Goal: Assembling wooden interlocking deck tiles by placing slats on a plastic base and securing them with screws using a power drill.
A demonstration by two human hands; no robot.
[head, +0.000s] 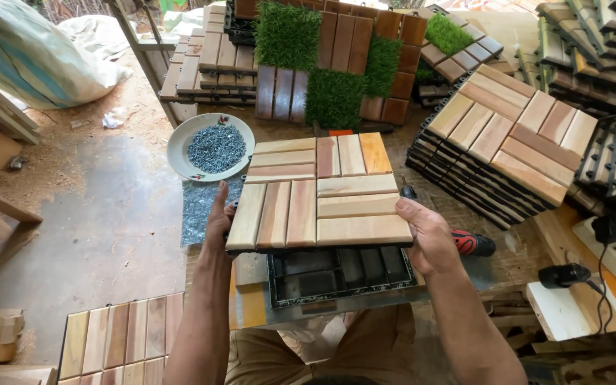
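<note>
I hold a square wooden deck tile (322, 192), made of slats in four blocks, level in front of me. My left hand (218, 221) grips its left edge and my right hand (425, 239) grips its lower right corner. Just under the tile lies a black plastic grid base (340, 271) on a metal-faced bench (251, 303). A white bowl (180, 153) full of grey screws stands just beyond the tile's left corner.
A stack of finished tiles (507, 135) rises at the right. Tiles with green turf squares (336, 64) lean at the back. A red-and-black power driver (473, 244) lies by my right hand. Chargers (565, 274) sit at the right. Another tile (119, 342) lies lower left.
</note>
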